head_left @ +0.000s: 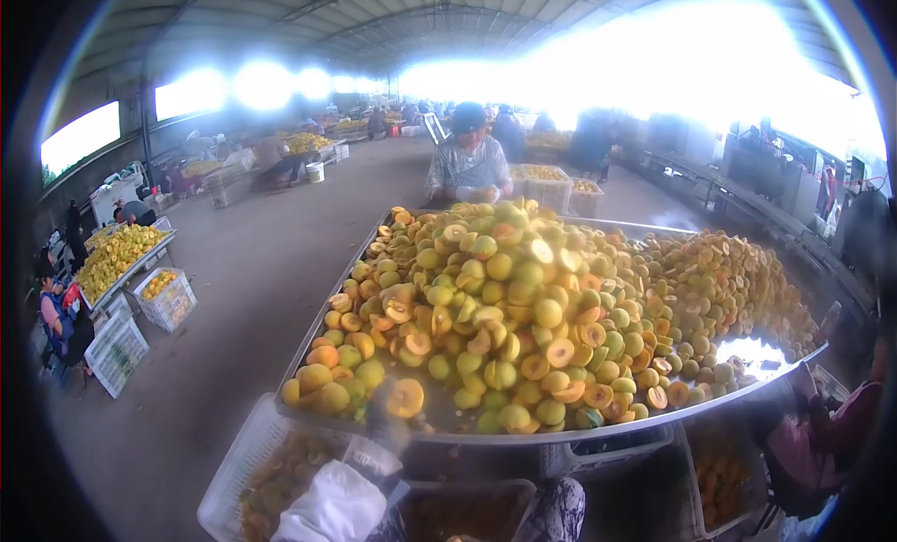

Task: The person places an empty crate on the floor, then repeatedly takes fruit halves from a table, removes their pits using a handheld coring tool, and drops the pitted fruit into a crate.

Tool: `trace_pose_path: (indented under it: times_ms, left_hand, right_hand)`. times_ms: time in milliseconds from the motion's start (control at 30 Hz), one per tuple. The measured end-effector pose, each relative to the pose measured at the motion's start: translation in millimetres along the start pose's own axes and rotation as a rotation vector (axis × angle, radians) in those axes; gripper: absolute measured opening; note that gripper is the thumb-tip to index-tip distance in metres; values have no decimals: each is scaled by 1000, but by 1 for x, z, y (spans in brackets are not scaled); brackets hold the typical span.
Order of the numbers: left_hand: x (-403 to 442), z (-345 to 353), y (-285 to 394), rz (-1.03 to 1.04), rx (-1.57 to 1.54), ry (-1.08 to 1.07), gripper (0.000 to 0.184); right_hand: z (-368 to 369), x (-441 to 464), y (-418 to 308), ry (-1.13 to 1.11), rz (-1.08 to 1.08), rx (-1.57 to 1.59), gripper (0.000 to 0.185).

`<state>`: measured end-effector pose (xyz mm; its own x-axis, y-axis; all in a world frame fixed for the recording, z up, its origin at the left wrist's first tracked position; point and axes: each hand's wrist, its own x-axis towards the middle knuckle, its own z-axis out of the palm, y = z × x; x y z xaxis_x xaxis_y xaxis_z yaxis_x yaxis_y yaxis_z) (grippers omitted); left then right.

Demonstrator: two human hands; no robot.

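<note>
Halved and whole yellow-green fruits [495,299] lie heaped on a metal-rimmed table [523,439] in front of me. At the near left edge, a blurred greyish shape, apparently my left hand [388,419], is beside a halved orange fruit [405,398]. Blur hides its fingers, and whether it holds that fruit cannot be made out. A white cloth or sleeve [332,505] is below it. My right hand does not show. Dark patterned fabric [561,514] is visible at the bottom centre.
Crates [229,477] with fruit pieces stand below the near edge. Across the table is a person [469,159]; another person [836,430] is at the right edge. A second fruit table [121,262] and crates [168,299] stand left.
</note>
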<state>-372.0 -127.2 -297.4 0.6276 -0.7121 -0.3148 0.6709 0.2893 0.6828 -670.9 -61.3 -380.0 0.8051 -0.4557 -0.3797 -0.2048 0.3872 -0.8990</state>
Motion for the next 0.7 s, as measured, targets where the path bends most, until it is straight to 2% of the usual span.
trace_pose_path:
  times_ms: [67,100,133,167,200,233,267,333,400,433,467,533,567,600,633,667,700]
  left_hand:
    - [-34,-26,-9,-100,-282,-155,60]
    - [-51,-31,-11,-105,-279,-140,60]
    - [-69,-35,-16,-89,-268,-130,63]
    - [-86,-41,-27,-83,-258,-112,65]
    - [-98,-46,-39,-55,-248,-114,67]
    - [-108,-47,-49,-88,-265,-64,67]
    - [-117,-47,-57,-124,-280,-8,66]
    - [-132,-48,-67,-92,-132,6,62]
    - [-139,-51,-67,-229,-9,35,58]
    - [-138,-46,-88,-98,-144,83,58]
    - [-142,-49,-91,-117,-135,84,58]
    - [-160,-33,-79,-93,-132,-119,48]
    - [-152,-38,-103,-107,-125,-120,48]
    - [-137,-48,-144,355,144,26,47]
    - [-131,-54,-167,819,415,170,59]
    - [-133,-53,-170,792,452,249,57]
    - [-136,-50,-164,646,384,251,56]
  right_hand:
    - [2,-2,-4,-22,-106,-7,27]
    - [12,-6,-18,16,-457,-216,27]
    - [21,-15,-34,41,-227,-69,27]
    - [25,-13,-46,56,-186,-169,28]
    - [23,5,-30,96,-327,-221,38]
    - [11,23,-10,134,-448,-302,38]
    - [6,30,0,194,-621,-579,39]
    - [13,18,-28,219,-505,-505,39]
    - [18,11,-44,271,-462,-563,36]
    - [17,12,-40,282,-438,-553,36]
    - [15,16,-36,283,-420,-612,35]
    - [13,17,-33,295,-391,-664,34]
    - [13,16,-33,292,-369,-652,31]
    - [13,15,-33,289,-347,-640,29]
    - [12,15,-33,297,-338,-632,29]
    - [10,14,-33,269,-482,-742,27]
    - [8,14,-32,238,-627,-852,26]
